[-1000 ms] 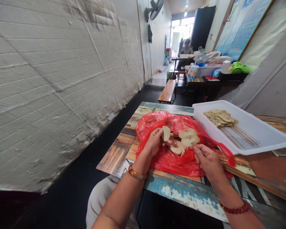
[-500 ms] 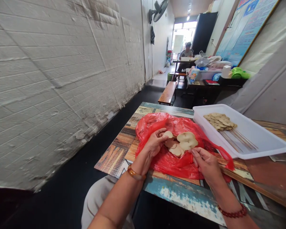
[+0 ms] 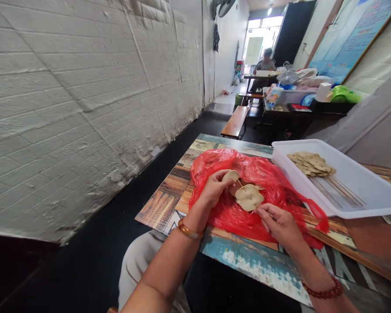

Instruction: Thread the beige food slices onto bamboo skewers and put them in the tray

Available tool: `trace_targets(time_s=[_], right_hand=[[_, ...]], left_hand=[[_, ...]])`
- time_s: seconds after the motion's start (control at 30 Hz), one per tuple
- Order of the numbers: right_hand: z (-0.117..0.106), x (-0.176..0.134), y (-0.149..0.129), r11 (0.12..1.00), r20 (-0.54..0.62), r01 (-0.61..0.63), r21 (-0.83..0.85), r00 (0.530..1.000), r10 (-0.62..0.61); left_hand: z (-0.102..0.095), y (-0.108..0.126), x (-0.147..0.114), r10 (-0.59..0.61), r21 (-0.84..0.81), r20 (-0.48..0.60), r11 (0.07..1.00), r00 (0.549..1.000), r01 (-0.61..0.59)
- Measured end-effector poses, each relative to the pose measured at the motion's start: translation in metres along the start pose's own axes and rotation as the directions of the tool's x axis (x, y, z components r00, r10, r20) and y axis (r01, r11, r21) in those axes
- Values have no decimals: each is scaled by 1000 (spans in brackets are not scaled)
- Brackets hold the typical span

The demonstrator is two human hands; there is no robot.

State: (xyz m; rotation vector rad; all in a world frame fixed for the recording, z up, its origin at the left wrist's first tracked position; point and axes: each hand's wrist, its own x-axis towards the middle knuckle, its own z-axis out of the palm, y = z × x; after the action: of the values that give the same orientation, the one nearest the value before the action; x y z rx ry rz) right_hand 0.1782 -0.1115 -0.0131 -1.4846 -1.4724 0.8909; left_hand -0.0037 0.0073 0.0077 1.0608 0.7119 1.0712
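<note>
Left hand (image 3: pixel 217 188): fingers nearly closed, thumb and fingertips pinching one pale slice (image 3: pixel 231 175) above the middle of the red bag (image 3: pixel 228 225). Right hand (image 3: pixel 278 222): thumb and index pinched together at the near edge of a joined slice cluster (image 3: pixel 249 198), other fingers curled. Cluster is between the two hands, over the red bag; a thin stick shows just past its far edge, its grip end too hidden to tell.

Containers: red bag is open and crumpled, more slices inside, partly covered by the cluster and left hand. White tray (image 3: pixel 366 180) sits right of the red bag, holding skewered slices (image 3: pixel 312 164) with bare stick ends (image 3: pixel 353 195) toward the near side.

Around: the red bag lies on a patterned bench (image 3: pixel 167 202). Bag's loose handle (image 3: pixel 322 224) trails right, close by the tray's near corner. Well beyond the red bag: low wooden seat (image 3: pixel 235 123), then a cup (image 3: pixel 274 96), white box (image 3: pixel 323 92) and green items (image 3: pixel 342 94) on another table. Seated person (image 3: pixel 265 63) farther back.
</note>
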Motion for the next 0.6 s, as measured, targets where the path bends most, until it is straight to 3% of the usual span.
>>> trace_targets(time_s=[0.1, 0.3, 0.6], right_hand=[[0, 1, 1, 1000, 0, -25, -3, 1000, 25], [-1, 0, 2, 1000, -2, -13, -19, 1000, 13], [3, -2, -2, 996, 61, 10, -91, 998, -4]], left_hand=[[-1, 1, 1, -14, -16, 29, 1000, 999, 15], [-5, -5, 6, -44, -148, -54, 988, 998, 35], [-8, -7, 7, -24, -137, -60, 990, 998, 16]])
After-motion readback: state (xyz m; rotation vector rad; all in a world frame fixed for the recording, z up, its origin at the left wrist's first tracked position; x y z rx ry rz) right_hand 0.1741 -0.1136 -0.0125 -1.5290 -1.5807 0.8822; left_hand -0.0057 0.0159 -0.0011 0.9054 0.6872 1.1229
